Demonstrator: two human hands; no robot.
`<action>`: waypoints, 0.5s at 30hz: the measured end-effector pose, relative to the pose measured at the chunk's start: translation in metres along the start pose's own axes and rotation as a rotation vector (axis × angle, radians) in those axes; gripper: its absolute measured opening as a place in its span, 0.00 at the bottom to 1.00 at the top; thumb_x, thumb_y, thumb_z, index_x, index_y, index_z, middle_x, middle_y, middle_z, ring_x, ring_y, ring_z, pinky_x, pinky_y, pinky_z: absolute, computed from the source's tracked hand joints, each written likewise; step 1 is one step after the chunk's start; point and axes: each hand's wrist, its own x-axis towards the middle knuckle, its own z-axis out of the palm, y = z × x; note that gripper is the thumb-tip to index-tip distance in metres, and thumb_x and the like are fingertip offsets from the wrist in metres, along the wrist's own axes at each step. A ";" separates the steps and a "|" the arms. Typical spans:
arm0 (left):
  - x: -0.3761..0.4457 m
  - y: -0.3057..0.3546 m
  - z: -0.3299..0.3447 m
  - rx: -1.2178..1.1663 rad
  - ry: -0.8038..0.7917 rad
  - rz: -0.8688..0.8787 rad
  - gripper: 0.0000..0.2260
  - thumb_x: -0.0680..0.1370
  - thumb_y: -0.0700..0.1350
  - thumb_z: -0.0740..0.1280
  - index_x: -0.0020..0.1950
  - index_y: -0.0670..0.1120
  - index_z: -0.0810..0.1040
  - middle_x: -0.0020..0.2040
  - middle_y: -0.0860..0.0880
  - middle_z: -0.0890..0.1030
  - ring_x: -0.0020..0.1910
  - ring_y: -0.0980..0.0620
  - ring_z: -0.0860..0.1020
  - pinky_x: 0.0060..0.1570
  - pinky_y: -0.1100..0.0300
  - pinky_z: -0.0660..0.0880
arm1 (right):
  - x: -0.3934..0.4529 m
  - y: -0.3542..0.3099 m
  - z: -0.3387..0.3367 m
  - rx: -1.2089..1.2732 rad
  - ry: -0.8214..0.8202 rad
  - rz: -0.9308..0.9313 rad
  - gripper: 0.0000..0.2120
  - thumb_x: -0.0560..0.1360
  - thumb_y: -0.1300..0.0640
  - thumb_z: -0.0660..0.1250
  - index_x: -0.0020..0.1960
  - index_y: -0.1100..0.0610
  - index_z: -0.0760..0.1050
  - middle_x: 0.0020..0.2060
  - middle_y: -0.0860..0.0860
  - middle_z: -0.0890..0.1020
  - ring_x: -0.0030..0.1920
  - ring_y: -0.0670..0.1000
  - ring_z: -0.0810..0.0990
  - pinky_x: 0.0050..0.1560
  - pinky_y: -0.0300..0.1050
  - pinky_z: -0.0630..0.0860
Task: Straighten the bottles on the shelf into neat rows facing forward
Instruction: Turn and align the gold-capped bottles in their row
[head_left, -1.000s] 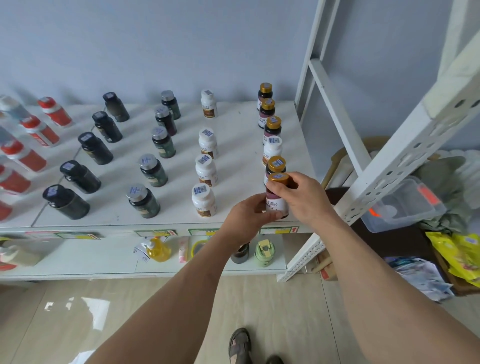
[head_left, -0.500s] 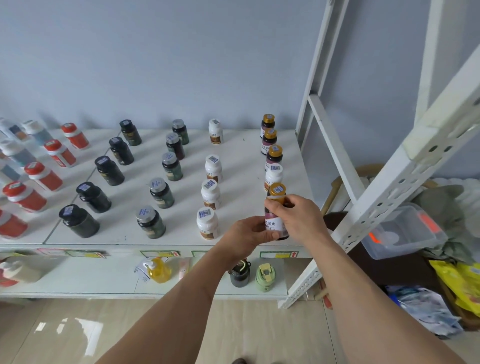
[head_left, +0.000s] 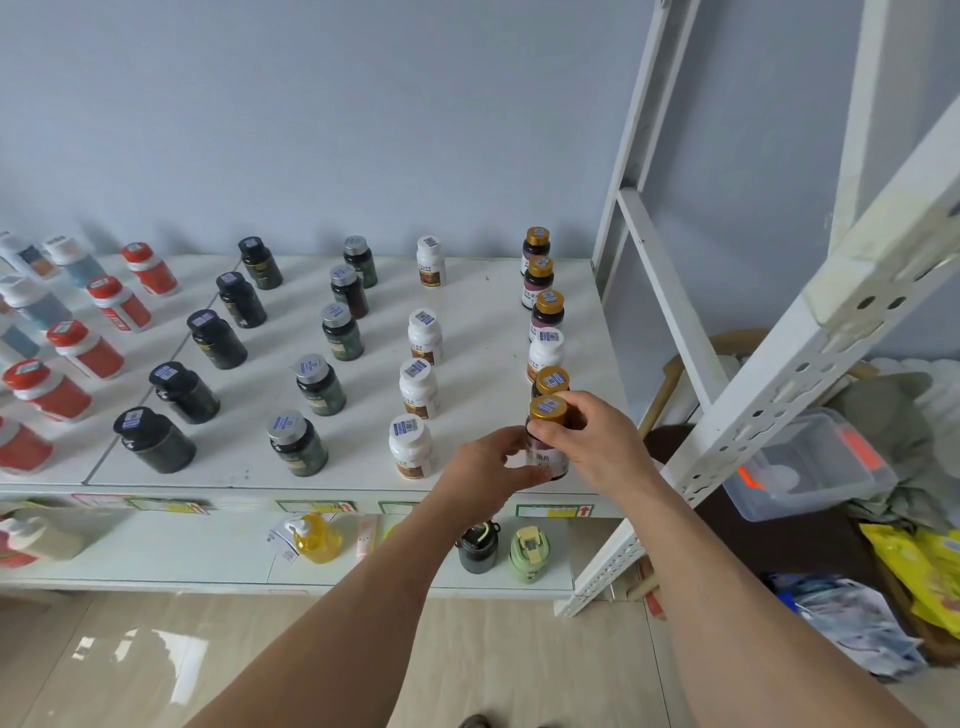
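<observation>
A gold-capped dark bottle (head_left: 547, 410) stands at the front right of the white shelf (head_left: 483, 312). My right hand (head_left: 597, 441) grips its neck and cap from the right. My left hand (head_left: 493, 462) holds its lower body from the left, covering part of the label. Behind it runs a row of gold-capped bottles (head_left: 548, 306) with one white bottle (head_left: 545, 353) among them. To the left stand rows of white bottles (head_left: 418, 387), grey-capped green bottles (head_left: 319, 384), black bottles (head_left: 215, 338) and red bottles (head_left: 85, 348).
A white slotted rack post (head_left: 779, 374) slants down at the right of the shelf. The lower shelf carries a yellow pump bottle (head_left: 314, 538), a dark cup (head_left: 477, 548) and a green cup (head_left: 529, 552). A clear plastic box (head_left: 810, 467) and bags lie on the right.
My head has tilted up, so the shelf sits lower in view. Both hands stay on the front gold-capped bottle, and the right hand has shifted on its neck.
</observation>
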 end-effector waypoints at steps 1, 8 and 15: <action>0.001 0.000 -0.001 0.039 0.002 0.002 0.26 0.72 0.55 0.73 0.68 0.54 0.72 0.64 0.56 0.78 0.61 0.56 0.75 0.56 0.62 0.70 | 0.000 0.005 0.001 -0.003 -0.014 -0.004 0.17 0.73 0.43 0.71 0.59 0.47 0.76 0.49 0.42 0.82 0.49 0.43 0.78 0.44 0.31 0.70; 0.006 -0.006 -0.003 0.120 -0.007 -0.009 0.31 0.73 0.54 0.73 0.74 0.53 0.67 0.69 0.55 0.74 0.65 0.53 0.73 0.59 0.63 0.68 | 0.002 0.031 0.010 0.029 -0.073 0.029 0.20 0.73 0.46 0.72 0.63 0.46 0.72 0.52 0.43 0.81 0.53 0.45 0.79 0.52 0.38 0.73; 0.008 -0.006 -0.009 0.076 0.011 0.015 0.31 0.72 0.56 0.73 0.73 0.52 0.67 0.67 0.55 0.75 0.65 0.54 0.73 0.64 0.59 0.70 | 0.004 0.036 0.008 0.120 -0.094 0.048 0.26 0.71 0.43 0.73 0.67 0.43 0.70 0.58 0.41 0.79 0.61 0.43 0.76 0.62 0.43 0.71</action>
